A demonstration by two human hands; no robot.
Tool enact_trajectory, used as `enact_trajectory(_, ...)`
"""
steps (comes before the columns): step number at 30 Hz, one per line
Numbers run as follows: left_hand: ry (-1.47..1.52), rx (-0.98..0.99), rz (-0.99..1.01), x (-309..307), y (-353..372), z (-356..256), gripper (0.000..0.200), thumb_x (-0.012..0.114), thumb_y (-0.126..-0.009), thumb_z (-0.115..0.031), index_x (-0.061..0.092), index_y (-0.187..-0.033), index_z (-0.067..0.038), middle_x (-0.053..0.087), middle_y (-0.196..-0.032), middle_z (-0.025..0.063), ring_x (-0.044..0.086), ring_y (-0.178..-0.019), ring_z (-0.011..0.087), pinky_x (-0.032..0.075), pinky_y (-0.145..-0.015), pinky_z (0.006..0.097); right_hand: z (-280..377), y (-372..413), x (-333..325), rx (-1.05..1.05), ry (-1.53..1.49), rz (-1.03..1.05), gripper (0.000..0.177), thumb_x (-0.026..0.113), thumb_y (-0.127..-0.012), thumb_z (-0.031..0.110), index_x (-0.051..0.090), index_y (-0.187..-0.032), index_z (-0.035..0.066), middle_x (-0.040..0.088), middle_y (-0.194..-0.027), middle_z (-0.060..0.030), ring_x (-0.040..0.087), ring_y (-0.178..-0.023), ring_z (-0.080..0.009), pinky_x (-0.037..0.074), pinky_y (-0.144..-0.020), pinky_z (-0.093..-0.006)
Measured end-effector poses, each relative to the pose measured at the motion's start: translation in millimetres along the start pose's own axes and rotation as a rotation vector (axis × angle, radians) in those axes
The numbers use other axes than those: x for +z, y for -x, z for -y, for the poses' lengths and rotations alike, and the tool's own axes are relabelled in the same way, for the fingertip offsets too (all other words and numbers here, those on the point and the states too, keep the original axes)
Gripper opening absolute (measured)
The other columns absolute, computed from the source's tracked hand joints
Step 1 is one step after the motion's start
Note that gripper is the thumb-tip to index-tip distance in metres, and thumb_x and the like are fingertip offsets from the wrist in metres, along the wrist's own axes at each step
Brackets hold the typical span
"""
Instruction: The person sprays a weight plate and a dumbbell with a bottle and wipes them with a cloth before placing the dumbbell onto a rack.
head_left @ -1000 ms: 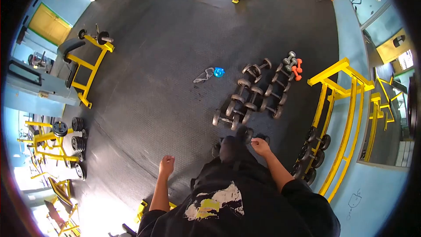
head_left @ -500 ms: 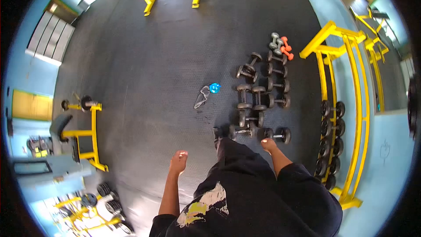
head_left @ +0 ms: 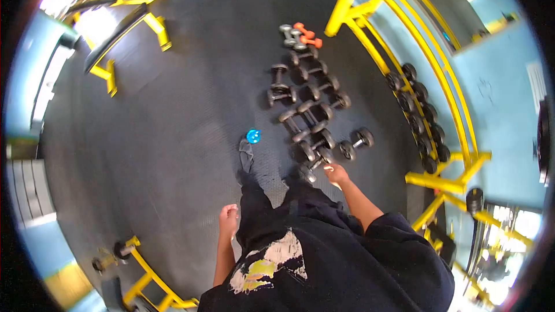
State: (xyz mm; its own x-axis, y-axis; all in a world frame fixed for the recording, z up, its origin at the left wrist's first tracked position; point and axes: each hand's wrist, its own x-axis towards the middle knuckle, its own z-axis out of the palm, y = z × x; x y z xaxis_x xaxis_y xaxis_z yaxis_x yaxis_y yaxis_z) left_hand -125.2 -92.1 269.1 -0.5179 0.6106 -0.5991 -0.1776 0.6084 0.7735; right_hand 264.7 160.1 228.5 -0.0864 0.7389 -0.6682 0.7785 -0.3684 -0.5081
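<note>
My left hand (head_left: 229, 218) hangs beside my left thigh with its fingers curled and nothing seen in it. My right hand (head_left: 335, 174) is held low in front of my right hip, its fingers also curled in and holding nothing visible. In the picture it lies nearest a black dumbbell (head_left: 315, 164) on the floor, but appears above it and apart. Another black dumbbell (head_left: 356, 145) lies to the right. A round blue object (head_left: 253, 136), perhaps a bottle top, is on the floor ahead of my left foot, next to a grey, cloth-like thing (head_left: 246, 151).
Several black dumbbells (head_left: 313, 71) lie in rows ahead, with orange dumbbells (head_left: 311, 41) and grey ones (head_left: 287, 36) at the far end. A yellow rack (head_left: 417, 99) holding dumbbells stands along the right wall. A bench (head_left: 118, 33) is at the far left.
My view has turned right, and I have stepped forward, so my left leg now shows near the blue object. Both hands stay low and curled.
</note>
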Motion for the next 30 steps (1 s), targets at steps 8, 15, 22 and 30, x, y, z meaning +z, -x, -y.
enact_trajectory(8,-0.275,0.059,0.259,-64,-137,-99,0.019,0.06,-0.096,-0.018,0.065,-0.108,-0.004,0.065,-0.093,0.0031,0.057,-0.074,0.012,0.048,-0.072,0.0275,3,73,60,0.28,-0.153,-0.213,0.033,0.059,-0.089,0.023,0.069,-0.114,0.004,0.071,-0.093,-0.0109,0.067,-0.086,-0.0189,0.052,-0.081,-0.0319)
enact_trajectory(15,-0.349,0.073,0.346,-20,-184,-152,0.019,0.058,-0.096,-0.015,0.063,-0.109,-0.002,0.065,-0.097,0.0043,0.057,-0.077,0.012,0.049,-0.074,0.0272,-23,95,72,0.404,-0.399,-0.452,0.041,0.061,-0.086,0.03,0.066,-0.119,0.007,0.071,-0.112,-0.015,0.067,-0.109,-0.0279,0.05,-0.095,-0.0359)
enact_trajectory(22,-0.448,-0.041,0.465,99,-169,-94,0.023,0.062,-0.096,-0.017,0.062,-0.113,-0.002,0.065,-0.097,0.0047,0.059,-0.079,0.0122,0.05,-0.074,0.0275,-100,23,5,0.48,-0.179,-0.374,0.052,0.069,-0.085,0.029,0.058,-0.13,0.006,0.068,-0.121,-0.0148,0.064,-0.113,-0.0301,0.049,-0.098,-0.0383)
enact_trajectory(30,-0.446,-0.159,0.526,273,-159,41,0.027,0.062,-0.098,-0.021,0.059,-0.119,-0.005,0.063,-0.096,0.0059,0.06,-0.079,0.0134,0.051,-0.073,0.0283,-263,-194,-7,0.568,0.064,-0.236,0.087,0.078,-0.078,0.038,0.033,-0.147,0.01,0.051,-0.139,-0.0226,0.048,-0.13,-0.0399,0.043,-0.106,-0.0462)
